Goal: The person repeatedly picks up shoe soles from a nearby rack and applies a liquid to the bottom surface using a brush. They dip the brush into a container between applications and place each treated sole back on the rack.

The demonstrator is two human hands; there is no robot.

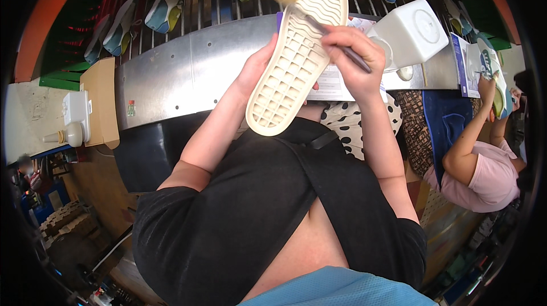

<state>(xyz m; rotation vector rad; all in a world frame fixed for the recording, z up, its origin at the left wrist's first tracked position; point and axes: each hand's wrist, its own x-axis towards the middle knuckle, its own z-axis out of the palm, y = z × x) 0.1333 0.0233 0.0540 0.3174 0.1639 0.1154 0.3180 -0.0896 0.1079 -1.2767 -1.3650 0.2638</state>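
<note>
Cream rubber shoe sole [295, 58], tread side up for brushing: left hand [254, 69] gripped its edge; right hand [352, 55] pinched glue brush [319, 24].

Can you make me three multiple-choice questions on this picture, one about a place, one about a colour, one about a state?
1. Where is the white square container?
A. on the metal bench, to the right of the sole
B. on the floor
C. in the left hand

2. What colour is the shoe sole?
A. black
B. cream
C. red

3. What is the right hand doing?
A. resting open on the bench
B. gripping a brush
C. holding a box

Answers: 1 A, it sits on the metal bench beside the raised sole. 2 B, its moulded grid is pale cream. 3 B, its fingers close round the brush, whose bristles lie near the sole's top end, while the left hand holds the sole.
</note>
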